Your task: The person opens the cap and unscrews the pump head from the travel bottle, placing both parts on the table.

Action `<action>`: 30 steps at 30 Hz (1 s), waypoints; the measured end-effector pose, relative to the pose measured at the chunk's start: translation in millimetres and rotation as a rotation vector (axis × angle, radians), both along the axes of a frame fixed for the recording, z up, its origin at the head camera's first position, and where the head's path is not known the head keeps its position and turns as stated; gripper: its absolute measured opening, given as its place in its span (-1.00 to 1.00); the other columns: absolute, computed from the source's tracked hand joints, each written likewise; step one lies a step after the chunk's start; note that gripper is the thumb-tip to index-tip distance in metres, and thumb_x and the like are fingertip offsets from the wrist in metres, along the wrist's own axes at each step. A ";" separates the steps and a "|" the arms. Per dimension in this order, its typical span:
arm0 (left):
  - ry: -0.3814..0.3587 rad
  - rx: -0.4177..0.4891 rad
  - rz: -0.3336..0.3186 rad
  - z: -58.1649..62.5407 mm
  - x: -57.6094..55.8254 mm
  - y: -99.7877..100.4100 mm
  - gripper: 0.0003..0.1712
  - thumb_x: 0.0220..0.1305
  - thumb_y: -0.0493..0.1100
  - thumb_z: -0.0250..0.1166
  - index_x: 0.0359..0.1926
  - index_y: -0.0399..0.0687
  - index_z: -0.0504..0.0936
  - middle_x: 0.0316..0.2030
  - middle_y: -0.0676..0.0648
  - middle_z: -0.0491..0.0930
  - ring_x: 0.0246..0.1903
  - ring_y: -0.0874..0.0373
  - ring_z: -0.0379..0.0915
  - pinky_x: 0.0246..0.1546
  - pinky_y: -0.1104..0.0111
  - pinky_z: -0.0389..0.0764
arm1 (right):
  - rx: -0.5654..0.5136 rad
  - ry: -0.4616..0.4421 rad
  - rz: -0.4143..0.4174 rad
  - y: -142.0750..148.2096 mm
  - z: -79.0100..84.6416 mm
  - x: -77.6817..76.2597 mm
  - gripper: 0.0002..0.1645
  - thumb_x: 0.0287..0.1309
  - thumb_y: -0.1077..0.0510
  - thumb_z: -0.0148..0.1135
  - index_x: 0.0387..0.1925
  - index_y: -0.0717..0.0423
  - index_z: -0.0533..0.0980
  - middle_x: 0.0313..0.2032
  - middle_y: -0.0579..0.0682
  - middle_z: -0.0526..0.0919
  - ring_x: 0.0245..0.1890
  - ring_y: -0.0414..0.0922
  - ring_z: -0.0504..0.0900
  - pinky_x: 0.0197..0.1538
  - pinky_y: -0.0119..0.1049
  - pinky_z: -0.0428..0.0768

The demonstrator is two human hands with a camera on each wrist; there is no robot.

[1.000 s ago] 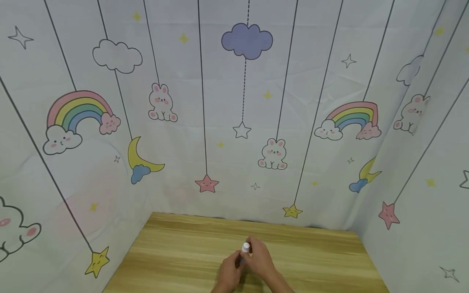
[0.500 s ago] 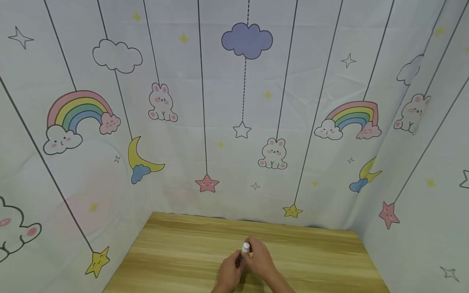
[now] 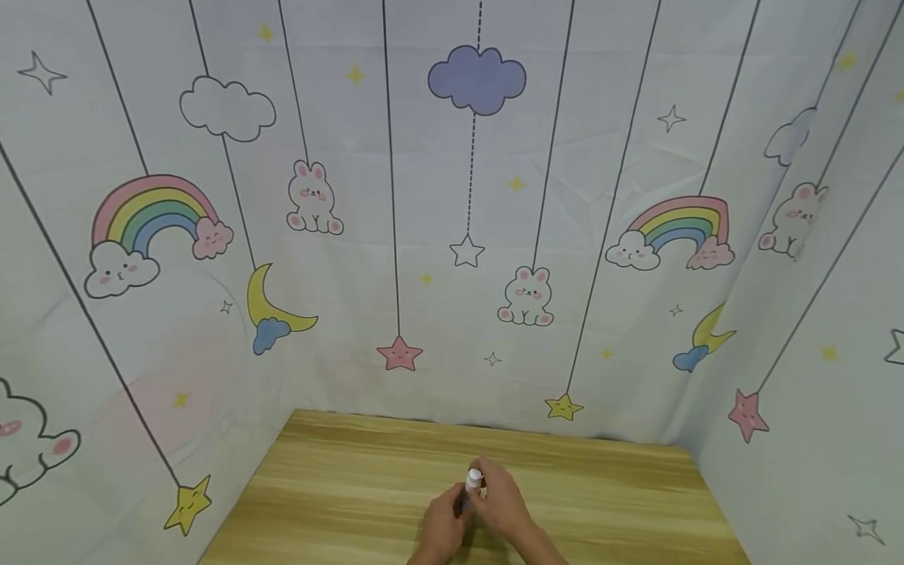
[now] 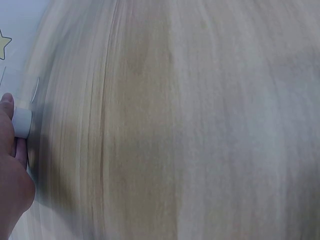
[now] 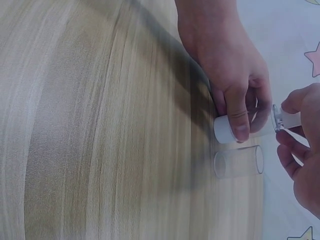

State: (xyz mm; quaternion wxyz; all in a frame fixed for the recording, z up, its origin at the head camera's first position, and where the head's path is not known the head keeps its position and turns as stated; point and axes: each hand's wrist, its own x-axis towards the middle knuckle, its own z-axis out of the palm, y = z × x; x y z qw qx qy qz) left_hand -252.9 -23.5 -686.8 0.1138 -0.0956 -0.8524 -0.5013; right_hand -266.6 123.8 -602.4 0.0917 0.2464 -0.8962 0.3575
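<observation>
A small upright bottle has a white base and a white top. My left hand grips its lower part; in the right wrist view, thumb and fingers wrap round it just above the base. My right hand pinches the white top just above a clear collar. The left hand's fingers hide most of the bottle's middle. Beside the bottle, a clear open cylinder stands upright on the table. At the edge of the left wrist view, the left thumb shows close to the white base.
The wood-grain table reaches back to a white cloth backdrop printed with rabbits, stars, clouds and rainbows. Cloth walls also stand along its left and right sides.
</observation>
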 end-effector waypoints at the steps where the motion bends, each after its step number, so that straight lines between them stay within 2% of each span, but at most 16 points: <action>1: 0.002 0.004 -0.002 -0.2 -0.2 0.1 -0.69 0.33 -0.28 0.47 0.08 -0.03 0.73 -0.01 -0.08 0.80 -0.02 0.03 0.75 -0.03 0.18 0.77 | -0.002 -0.006 0.001 0.1 -0.2 -0.3 -0.74 0.23 0.36 0.43 -0.14 0.06 0.55 -0.24 -0.16 0.63 -0.20 -0.18 0.62 -0.16 -0.22 0.67; 11: 0.013 0.007 -0.009 1.8 1.6 -0.4 -0.68 0.32 -0.29 0.47 0.08 -0.03 0.73 -0.02 -0.10 0.79 -0.04 0.01 0.75 -0.05 0.21 0.77 | -0.024 0.021 0.016 1.8 -1.3 0.1 -0.71 0.18 0.38 0.44 -0.14 0.08 0.55 -0.29 -0.15 0.60 -0.26 -0.23 0.55 -0.23 -0.27 0.60; 16: 0.014 0.006 -0.008 3.1 2.2 -1.0 -0.65 0.31 -0.30 0.48 0.10 -0.07 0.72 0.00 -0.14 0.79 -0.02 -0.07 0.75 -0.04 0.14 0.77 | -0.020 -0.004 0.015 1.1 -0.8 -0.9 -0.73 0.21 0.35 0.41 -0.10 0.13 0.56 -0.24 -0.13 0.62 -0.24 -0.23 0.55 -0.20 -0.27 0.61; 19: -0.007 0.008 -0.006 3.5 2.6 -1.1 -0.66 0.32 -0.28 0.48 0.10 -0.05 0.72 0.03 -0.13 0.78 0.01 -0.07 0.74 0.00 0.14 0.76 | -0.016 -0.020 0.011 0.9 -2.2 -2.2 -0.72 0.21 0.33 0.41 -0.08 0.13 0.56 -0.20 -0.12 0.63 -0.21 -0.21 0.57 -0.16 -0.25 0.63; 21: 0.008 0.003 -0.006 4.3 2.7 -1.3 -0.67 0.33 -0.28 0.47 0.10 -0.06 0.72 0.01 -0.12 0.79 -0.01 -0.05 0.75 -0.02 0.15 0.77 | -0.017 -0.027 0.008 0.8 -3.0 -2.9 -0.71 0.20 0.31 0.41 -0.06 0.12 0.56 -0.17 -0.11 0.65 -0.18 -0.19 0.60 -0.14 -0.24 0.65; 26: 0.033 -0.018 0.004 4.4 4.1 -1.9 -0.72 0.32 -0.27 0.48 0.04 -0.02 0.73 -0.06 -0.07 0.81 -0.07 0.05 0.75 -0.09 0.20 0.77 | -0.020 -0.045 -0.003 -0.1 -2.7 -4.2 -0.71 0.24 0.21 0.43 -0.04 0.09 0.56 -0.12 -0.08 0.65 -0.14 -0.14 0.63 -0.13 -0.21 0.68; 30: 0.026 -0.010 0.007 4.5 5.1 -2.4 -0.73 0.29 -0.28 0.49 -0.02 0.04 0.73 -0.04 -0.07 0.80 -0.04 0.00 0.75 -0.07 0.16 0.77 | -0.012 -0.073 -0.035 -2.0 -0.9 -5.1 -0.69 0.29 0.06 0.44 -0.06 0.09 0.55 -0.16 -0.09 0.61 -0.21 -0.15 0.58 -0.19 -0.21 0.63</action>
